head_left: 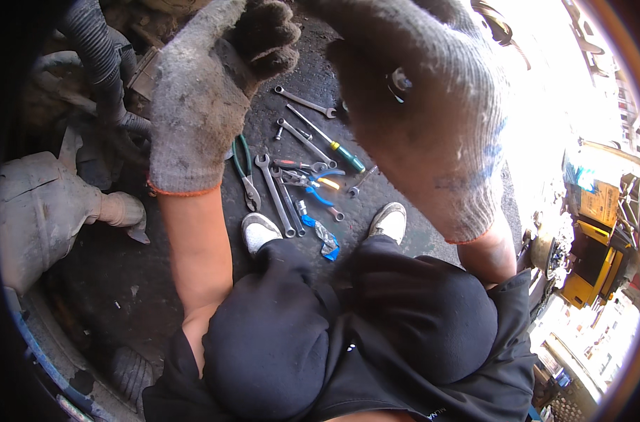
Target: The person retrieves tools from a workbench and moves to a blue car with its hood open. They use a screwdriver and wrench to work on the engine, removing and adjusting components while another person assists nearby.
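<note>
My left hand, in a dirty knit glove with an orange cuff, is raised at upper left, fingers curled; what they hold, if anything, is hidden. My gloved right hand fills the upper right, its fingertips beyond the top edge; a small shiny piece shows at it, too unclear to name. Below and between them on dark ground lie several wrenches, green-handled pliers, a green-handled screwdriver, blue-handled pliers, a metal socket and a crumpled blue-and-silver wrapper.
Grimy vehicle parts, including a rounded metal housing and ribbed hose, crowd the left. My shoes flank the tools. At the bright right stand a yellow object and a cardboard box.
</note>
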A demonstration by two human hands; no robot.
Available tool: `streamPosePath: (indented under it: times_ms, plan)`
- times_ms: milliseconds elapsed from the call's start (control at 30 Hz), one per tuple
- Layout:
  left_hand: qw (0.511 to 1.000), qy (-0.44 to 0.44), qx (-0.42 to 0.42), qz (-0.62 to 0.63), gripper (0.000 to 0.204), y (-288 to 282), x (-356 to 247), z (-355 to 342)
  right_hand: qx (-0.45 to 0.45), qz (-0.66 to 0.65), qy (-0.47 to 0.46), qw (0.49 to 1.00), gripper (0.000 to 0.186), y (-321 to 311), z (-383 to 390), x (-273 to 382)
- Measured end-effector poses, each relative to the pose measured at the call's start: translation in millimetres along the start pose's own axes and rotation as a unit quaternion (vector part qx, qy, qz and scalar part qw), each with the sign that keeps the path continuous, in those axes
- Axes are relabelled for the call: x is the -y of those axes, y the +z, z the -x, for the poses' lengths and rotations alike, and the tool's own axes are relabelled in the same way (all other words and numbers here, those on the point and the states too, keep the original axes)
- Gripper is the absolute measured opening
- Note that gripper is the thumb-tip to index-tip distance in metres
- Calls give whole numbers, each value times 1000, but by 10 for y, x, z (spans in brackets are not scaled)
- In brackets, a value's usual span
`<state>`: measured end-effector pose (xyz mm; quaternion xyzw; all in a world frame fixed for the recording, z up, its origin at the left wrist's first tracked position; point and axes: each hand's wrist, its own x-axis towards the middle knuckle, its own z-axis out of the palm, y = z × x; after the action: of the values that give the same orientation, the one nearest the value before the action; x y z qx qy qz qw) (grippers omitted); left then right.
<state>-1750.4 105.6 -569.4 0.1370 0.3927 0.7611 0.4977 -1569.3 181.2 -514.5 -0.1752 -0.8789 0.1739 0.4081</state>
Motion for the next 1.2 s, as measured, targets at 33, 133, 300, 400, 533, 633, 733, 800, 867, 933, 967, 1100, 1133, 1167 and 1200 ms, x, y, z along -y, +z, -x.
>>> streamPosePath:
  times_ms: [33,133,300,400,533,633,733,800,867,933,967,1100,1133,1167,1200]
  plan:
    - [998,9,1,62,28,-3,47,-21,-44,-42,1,998,32,57,-16,-13]
    - [996,-59,63,3,33,-60,71,-43,-11,68,12,998,38,10,-30,39]
    - [998,-36,45,-35,28,0,226,-36,37,46,104,993,45,-163,198,49]
    - [996,-85,17,-31,27,-5,237,-73,12,6,163,987,50,-394,456,70]
    - [998,-54,-12,-40,29,-133,235,-137,-6,-73,225,972,39,-598,1073,-235]
    - [991,69,-18,-110,20,-137,279,-182,-9,-331,584,741,33,-562,1892,-630]
    - [859,319,-105,-387,25,-8,248,-297,70,-280,642,710,36,-314,2617,-852]
    - [593,526,-67,-607,24,36,23,-397,49,-290,632,717,35,-153,2904,-858]
    - [505,530,-53,-679,23,35,-199,-506,87,-251,599,756,33,-63,2989,-952]
    - [521,478,-24,-707,26,1,-305,-614,119,-136,489,853,31,43,2962,-993]
    - [524,475,-15,-707,25,-23,-323,-644,139,-109,465,867,30,73,2936,-1010]
    - [528,466,-14,-710,23,-62,-262,-662,222,-70,429,873,27,216,2897,-1040]
    - [545,476,-13,-690,21,-51,-236,-671,216,-73,429,874,27,243,2922,-1022]
    - [547,479,-21,-686,20,-51,-207,-655,213,-71,427,876,27,260,2949,-1021]
    - [539,487,-34,-686,19,-47,-183,-668,211,-73,421,879,27,269,2982,-1011]
